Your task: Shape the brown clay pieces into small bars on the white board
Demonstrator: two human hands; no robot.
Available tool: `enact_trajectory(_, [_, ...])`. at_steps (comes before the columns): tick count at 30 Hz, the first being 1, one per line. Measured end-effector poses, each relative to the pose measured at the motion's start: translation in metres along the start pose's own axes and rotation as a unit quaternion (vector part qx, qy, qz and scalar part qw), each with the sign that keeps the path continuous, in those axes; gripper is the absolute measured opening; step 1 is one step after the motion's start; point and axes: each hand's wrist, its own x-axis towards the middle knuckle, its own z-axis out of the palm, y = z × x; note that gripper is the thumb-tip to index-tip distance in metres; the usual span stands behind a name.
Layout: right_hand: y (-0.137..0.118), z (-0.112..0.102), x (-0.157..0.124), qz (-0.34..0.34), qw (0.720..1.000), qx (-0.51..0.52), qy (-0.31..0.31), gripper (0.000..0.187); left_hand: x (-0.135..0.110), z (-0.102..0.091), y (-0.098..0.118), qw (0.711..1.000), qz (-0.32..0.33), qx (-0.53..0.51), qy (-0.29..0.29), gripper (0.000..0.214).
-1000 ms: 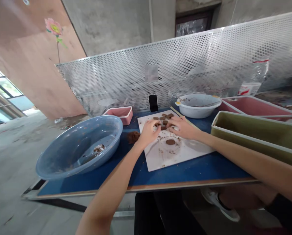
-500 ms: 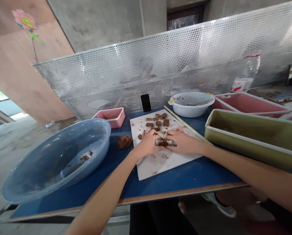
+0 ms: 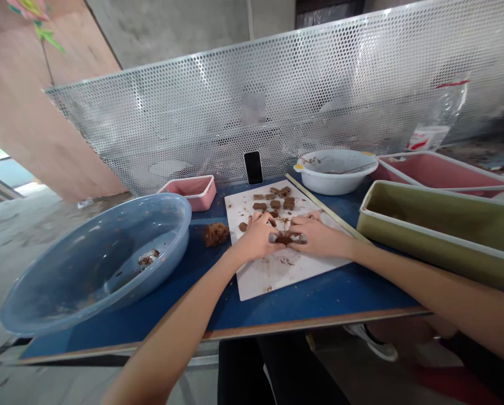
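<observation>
Over the white board [image 3: 256, 284], my left hand [image 3: 258, 237] and my right hand [image 3: 313, 237] face each other with curled fingers. Between them they grip a small grey piece with brown clay in its middle [image 3: 283, 240], one hand at each end. Fingers cover part of it, so its full shape is hidden. Just beyond the hands lie several small brown clay blocks [image 3: 274, 204], some of them stacked. Crumbs and smears mark the board around the hands. A rough brown clay lump [image 3: 215, 234] rests on the blue table left of the board.
A large blue basin [image 3: 108, 225] stands left, near a small pink tub [image 3: 203, 201]. Behind the board a phone [image 3: 252, 167] leans against perforated metal [image 3: 171, 124]. To the right are a pale stick [image 3: 325, 208], white basin [image 3: 334, 183], green trough [image 3: 437, 230], pink tray [image 3: 450, 169] and plastic bottle [image 3: 431, 132].
The view has shifted slightly, so the table things sit a little higher in the picture. Both hands stay around the grey piece, with more brown clay visible between them.
</observation>
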Motion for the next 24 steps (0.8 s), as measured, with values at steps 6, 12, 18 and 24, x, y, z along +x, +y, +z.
enact_trajectory(6, [0.003, -0.006, -0.002, 0.002, 1.000, -0.013, -0.003, 0.023, -0.001, -0.002, -0.005, 1.000, 0.003, 0.006, 0.003, 0.029])
enact_trajectory(12, [0.004, -0.008, -0.005, 0.008, 1.000, -0.016, 0.007, 0.023, 0.001, -0.003, -0.013, 1.000, 0.003, -0.026, 0.011, 0.043])
enact_trajectory(18, [0.001, 0.000, -0.004, -0.004, 1.000, -0.014, 0.008, 0.025, 0.002, 0.002, -0.009, 0.999, 0.019, -0.026, -0.003, 0.036])
enact_trajectory(24, [-0.002, -0.004, -0.005, -0.001, 1.000, -0.016, -0.001, 0.024, 0.002, -0.001, -0.006, 1.000, 0.019, -0.008, -0.005, 0.023])
